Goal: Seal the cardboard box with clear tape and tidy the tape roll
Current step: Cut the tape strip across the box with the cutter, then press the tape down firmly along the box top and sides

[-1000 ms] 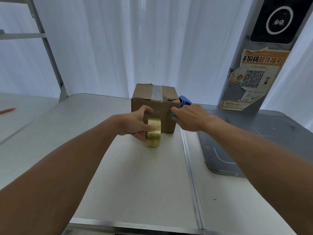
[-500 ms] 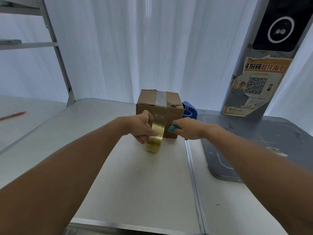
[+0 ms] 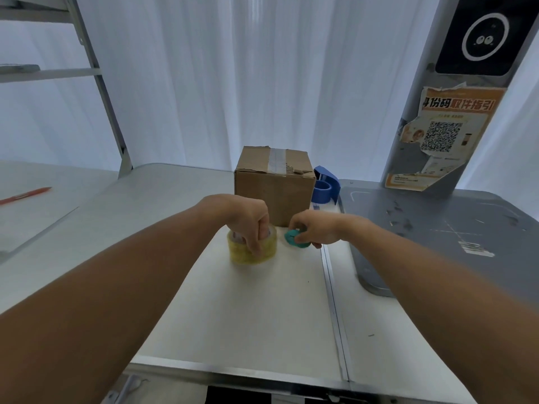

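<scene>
White tabletop [image 3: 248, 316]: before the taped cardboard box [image 3: 274, 196], the flat-lying tape roll [image 3: 242, 253] is gripped from above by the left hand [image 3: 248, 220], a teal tool [image 3: 291, 239] pinched by the right hand [image 3: 318, 228]. The tape's loose end, left unfolded, could be lost.

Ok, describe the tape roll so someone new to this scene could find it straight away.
Start at the cardboard box standing at the middle of the white table. Directly in front of it, the tape roll lies flat under the left hand, which grips it from above. It is yellowish and translucent, larger than the small teal piece that the right hand holds beside it.
</scene>
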A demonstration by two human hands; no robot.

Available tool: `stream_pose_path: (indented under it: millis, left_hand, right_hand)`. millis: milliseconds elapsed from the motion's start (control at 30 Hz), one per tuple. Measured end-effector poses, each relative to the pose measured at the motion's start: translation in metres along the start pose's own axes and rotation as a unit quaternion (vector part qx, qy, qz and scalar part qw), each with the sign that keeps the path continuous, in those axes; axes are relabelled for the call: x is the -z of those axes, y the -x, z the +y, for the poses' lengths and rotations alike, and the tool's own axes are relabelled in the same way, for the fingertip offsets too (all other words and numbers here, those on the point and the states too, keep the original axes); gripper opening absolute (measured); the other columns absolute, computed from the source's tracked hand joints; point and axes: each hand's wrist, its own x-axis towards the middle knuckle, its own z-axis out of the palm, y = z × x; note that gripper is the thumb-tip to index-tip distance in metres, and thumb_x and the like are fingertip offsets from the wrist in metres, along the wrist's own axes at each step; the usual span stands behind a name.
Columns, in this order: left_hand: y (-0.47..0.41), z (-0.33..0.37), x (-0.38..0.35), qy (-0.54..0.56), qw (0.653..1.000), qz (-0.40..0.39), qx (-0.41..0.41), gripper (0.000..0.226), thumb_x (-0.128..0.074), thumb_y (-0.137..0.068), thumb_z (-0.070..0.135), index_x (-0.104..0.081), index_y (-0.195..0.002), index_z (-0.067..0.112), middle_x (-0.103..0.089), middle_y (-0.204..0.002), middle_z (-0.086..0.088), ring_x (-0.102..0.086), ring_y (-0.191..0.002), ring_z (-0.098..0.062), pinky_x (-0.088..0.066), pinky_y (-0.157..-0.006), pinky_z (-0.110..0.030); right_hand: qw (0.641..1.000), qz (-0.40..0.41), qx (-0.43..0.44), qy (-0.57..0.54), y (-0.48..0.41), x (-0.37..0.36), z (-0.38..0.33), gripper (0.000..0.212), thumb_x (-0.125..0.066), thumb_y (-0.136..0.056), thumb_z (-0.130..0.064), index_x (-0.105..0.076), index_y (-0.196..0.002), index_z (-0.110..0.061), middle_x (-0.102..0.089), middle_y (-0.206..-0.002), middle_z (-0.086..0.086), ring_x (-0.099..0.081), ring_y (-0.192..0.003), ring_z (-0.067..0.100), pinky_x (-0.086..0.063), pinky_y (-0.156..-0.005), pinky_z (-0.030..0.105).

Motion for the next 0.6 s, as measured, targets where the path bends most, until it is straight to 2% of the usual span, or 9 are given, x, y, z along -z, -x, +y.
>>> stream_pose_path:
  millis: [100,200,300,433,600]
  left_hand:
    - [-0.001,0.002,-0.006,-0.033,0.999,-0.022,0.001,0.023,-0.087,-0.07,0.033,-0.07,-0.083,0.024,-0.069,-0.108,-0.001,-0.064,-0.096,-0.018,-0.053,-0.066,-0.022]
    - [-0.001,0.005,-0.009,-0.062,0.998,-0.033,-0.002,0.024,-0.087,-0.068,0.036,-0.067,-0.078,0.026,-0.068,-0.1,0.002,-0.063,-0.092,-0.017,-0.053,-0.067,-0.024]
    - [0.001,0.008,-0.011,-0.085,0.995,-0.056,-0.004,0.027,-0.084,-0.073,0.037,-0.069,-0.09,0.022,-0.064,-0.094,0.004,-0.062,-0.093,-0.017,-0.053,-0.071,-0.025]
    - [0.003,0.01,-0.007,-0.077,0.995,-0.069,-0.008,0.031,-0.08,-0.078,0.033,-0.072,-0.103,0.015,-0.063,-0.091,0.006,-0.061,-0.094,-0.016,-0.053,-0.077,-0.026]
    - [0.002,0.006,-0.002,-0.034,0.997,-0.071,-0.018,0.017,-0.076,-0.084,0.026,-0.073,-0.096,0.015,-0.067,-0.096,0.002,-0.063,-0.096,-0.017,-0.055,-0.083,-0.029]
  right_hand:
    - [0.999,-0.023,-0.012,-0.03,0.001,-0.006,0.001,0.023,-0.062,-0.093,-0.016,-0.051,-0.112,-0.012,-0.057,-0.105,0.007,-0.056,-0.075,0.016,-0.05,-0.064,0.023]
    - [0.997,-0.054,-0.016,-0.054,0.004,-0.01,0.001,0.022,-0.065,-0.091,-0.014,-0.051,-0.107,-0.013,-0.058,-0.1,0.006,-0.058,-0.079,0.017,-0.054,-0.069,0.026]
    - [0.995,-0.064,-0.018,-0.072,0.006,-0.014,0.001,0.02,-0.066,-0.09,-0.013,-0.052,-0.105,-0.013,-0.059,-0.098,0.004,-0.063,-0.087,0.018,-0.057,-0.077,0.029]
    - [0.995,-0.061,-0.021,-0.072,0.008,-0.014,0.0,0.018,-0.066,-0.091,-0.014,-0.052,-0.102,-0.015,-0.057,-0.093,-0.003,-0.064,-0.087,0.016,-0.055,-0.07,0.022]
    - [0.995,-0.07,-0.034,-0.057,0.006,-0.017,0.005,0.019,-0.069,-0.088,-0.021,-0.059,-0.101,-0.011,-0.065,-0.1,0.004,-0.063,-0.086,0.015,-0.055,-0.085,0.034]
